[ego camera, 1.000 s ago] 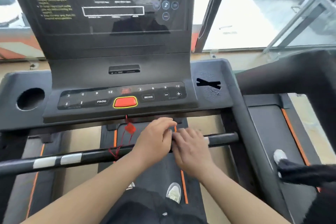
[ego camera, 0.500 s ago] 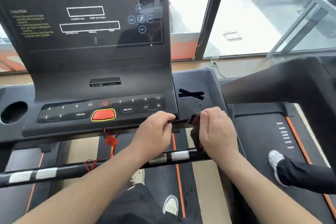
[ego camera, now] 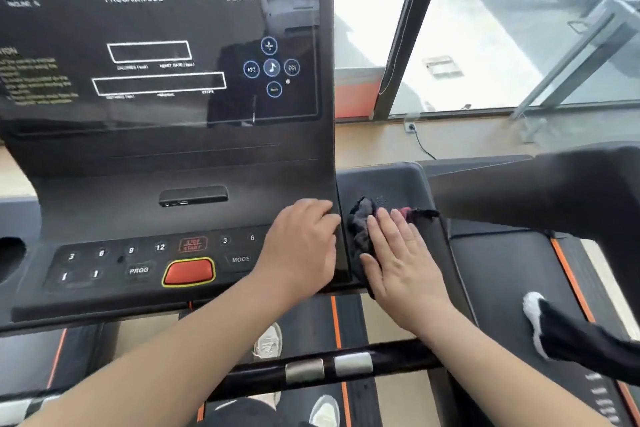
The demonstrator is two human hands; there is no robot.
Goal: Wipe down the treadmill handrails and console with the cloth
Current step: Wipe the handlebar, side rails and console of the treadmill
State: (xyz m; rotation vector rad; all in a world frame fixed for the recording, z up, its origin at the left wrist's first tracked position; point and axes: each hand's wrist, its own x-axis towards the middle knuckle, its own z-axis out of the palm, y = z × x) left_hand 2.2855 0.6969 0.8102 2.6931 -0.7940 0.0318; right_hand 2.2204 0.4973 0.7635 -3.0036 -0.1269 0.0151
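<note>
r hand [ego camera: 403, 257]: flat, palm down, fingers straight; presses on cloth, not curled round it.
cloth [ego camera: 362, 231]: dark, pinkish patch at far end; bunched on tray, under r hand. Sticks out past fingertips and on hand's left side, just beside console edge.
l hand [ego camera: 301, 248]: rests on right end of keypad [ego camera: 138, 262]; fingers loosely bent, tips at console's right edge. Grips nothing seen. Near cloth, not touching.
console [ego camera: 173, 163]: black, upright display, printed markings; keypad below.
tray [ego camera: 391, 182]: dark grey, right of console, carries cloth.
red button [ego camera: 188, 272]: yellow rim, left of l hand, apart.
bar [ego camera: 398, 359]: black crossbar w/ two silver pads; passes under both forearms; neither hand on it.
shoes [ego camera: 268, 340]: light, on belt below bar.
next treadmill [ego camera: 502, 270]: at right; another person's foot [ego camera: 535, 317] on its belt, white shoe, dark leg.
</note>
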